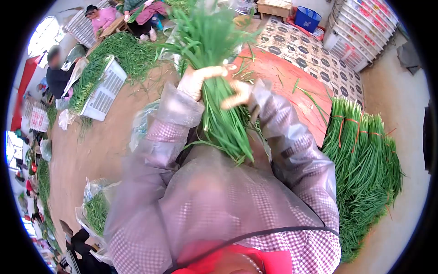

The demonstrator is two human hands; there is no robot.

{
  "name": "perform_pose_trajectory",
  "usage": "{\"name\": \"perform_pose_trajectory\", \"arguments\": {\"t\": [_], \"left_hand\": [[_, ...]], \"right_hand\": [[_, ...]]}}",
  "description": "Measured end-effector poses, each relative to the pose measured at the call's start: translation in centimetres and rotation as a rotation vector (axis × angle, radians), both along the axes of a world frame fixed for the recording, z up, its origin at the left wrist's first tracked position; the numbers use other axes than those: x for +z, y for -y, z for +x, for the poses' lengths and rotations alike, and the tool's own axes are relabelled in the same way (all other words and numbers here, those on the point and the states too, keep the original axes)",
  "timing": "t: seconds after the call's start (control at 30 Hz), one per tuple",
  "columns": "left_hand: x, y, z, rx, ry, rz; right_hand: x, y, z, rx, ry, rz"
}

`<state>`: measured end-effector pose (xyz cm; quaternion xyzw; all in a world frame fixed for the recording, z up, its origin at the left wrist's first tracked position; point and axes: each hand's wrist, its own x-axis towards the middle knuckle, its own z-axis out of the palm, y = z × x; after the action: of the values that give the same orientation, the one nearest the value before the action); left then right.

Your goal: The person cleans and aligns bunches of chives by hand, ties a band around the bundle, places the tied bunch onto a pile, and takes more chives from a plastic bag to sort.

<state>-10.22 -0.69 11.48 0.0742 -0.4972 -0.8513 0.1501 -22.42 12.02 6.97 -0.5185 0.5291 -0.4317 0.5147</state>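
A thick bunch of long green leafy stalks (221,114) is held in front of my chest, its upper part blurred. My left hand (198,82) is wrapped round the middle of the bunch from the left side of the view. On the right side, my right hand (237,94) presses its fingers against the same stalks, slightly lower and blurred. Clear plastic sleeves cover both forearms. Beyond the hands lies a reddish board (292,77) with loose leaves on it. Tied green bundles (360,150) are stacked to the right.
A white crate (105,89) leans by a heap of greens (123,50) at the left. White crates (360,32) are stacked at the upper right, near a blue basket (307,19). Several people sit at the upper left. A bag of greens (96,212) stands lower left.
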Motion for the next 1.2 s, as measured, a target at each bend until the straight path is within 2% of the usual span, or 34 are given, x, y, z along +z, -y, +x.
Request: {"name": "perform_pose_trajectory", "arguments": {"t": [0.07, 0.1, 0.17, 0.2, 0.23, 0.27, 0.33, 0.4, 0.53, 0.6, 0.63, 0.7, 0.73, 0.77, 0.8, 0.83, 0.87, 0.93, 1.0, 1.07, 1.1, 1.17, 1.2], "left_hand": [[-1.5, 3.7, 0.3, 0.015, 0.054, 0.067], [-2.3, 4.9, 0.6, 0.102, 0.082, 0.115], [-3.3, 6.2, 1.6, 0.218, 0.127, 0.163], [-3.8, 6.8, 1.9, 0.312, 0.172, 0.211], [-4.8, 7.7, 2.1, 0.326, 0.132, 0.248], [-4.7, 8.0, 2.4, 0.338, 0.132, 0.250], [-4.5, 8.3, 3.1, 0.471, 0.128, 0.354], [-6.2, 10.0, 3.3, 0.502, 0.105, 0.354], [-7.7, 12.0, 3.9, 0.613, 0.020, 0.318], [-7.8, 12.6, 4.1, 0.679, 0.003, 0.279], [-7.7, 12.9, 4.1, 0.693, 0.007, 0.294], [-8.0, 13.0, 4.2, 0.703, 0.029, 0.310], [-8.1, 12.9, 4.0, 0.689, 0.017, 0.298], [-8.2, 12.6, 3.6, 0.675, 0.002, 0.287], [-8.2, 12.2, 3.3, 0.666, 0.006, 0.289], [-8.0, 11.7, 3.2, 0.669, 0.011, 0.248], [-7.9, 11.3, 3.0, 0.672, 0.017, 0.206], [-8.1, 10.8, 2.9, 0.657, 0.000, 0.199], [-8.0, 10.6, 3.0, 0.649, -0.020, 0.192], [-7.9, 10.7, 3.4, 0.629, 0.002, 0.260], [-9.3, 11.3, 3.5, 0.628, -0.086, 0.255], [-9.0, 11.6, 4.3, 0.676, -0.060, 0.304], [-8.8, 11.9, 4.5, 0.717, -0.042, 0.343]], "right_hand": [[-5.7, -1.2, 0.5, 0.045, 0.012, -0.051], [-11.1, -1.6, -0.8, 0.035, -0.162, -0.012], [-13.7, -3.6, -0.4, -0.067, -0.310, 0.098], [-12.4, -5.0, 0.9, -0.160, -0.285, 0.169], [-14.0, -5.2, 1.0, -0.211, -0.060, 0.089], [-15.5, -6.1, 1.3, -0.353, 0.155, 0.265], [-15.6, -6.8, 1.7, -0.574, 0.009, 0.398], [-20.4, -7.7, -0.1, -0.799, 0.083, 0.246], [-23.8, -10.9, -4.1, -1.380, 0.428, 0.335], [-25.2, -13.0, -6.0, -1.483, 0.366, 0.218], [-22.8, -12.1, -5.5, -1.433, 0.404, 0.195], [-16.1, -9.7, -2.0, -1.216, 0.231, 0.073], [-13.2, -7.6, -0.3, -1.134, 0.127, 0.024], [-9.4, -6.0, 1.3, -0.974, -0.176, 0.000], [-4.5, -3.8, 4.3, -0.861, -0.234, -0.120], [-3.8, -1.9, 5.1, -0.727, -0.248, -0.103], [-1.8, -0.2, 6.9, -0.663, -0.426, -0.178], [-0.6, 3.5, 8.7, -0.550, -0.770, -0.181], [-1.5, 6.1, 9.6, -0.517, -0.962, -0.344], [-3.4, 6.8, 8.8, -0.466, -0.981, -0.436], [-4.1, 6.3, 7.9, -0.388, -0.900, -0.271], [-4.9, 3.5, 7.0, -0.547, -0.859, -0.502], [-5.4, 1.8, 5.7, -0.477, -0.825, -0.314]]}}
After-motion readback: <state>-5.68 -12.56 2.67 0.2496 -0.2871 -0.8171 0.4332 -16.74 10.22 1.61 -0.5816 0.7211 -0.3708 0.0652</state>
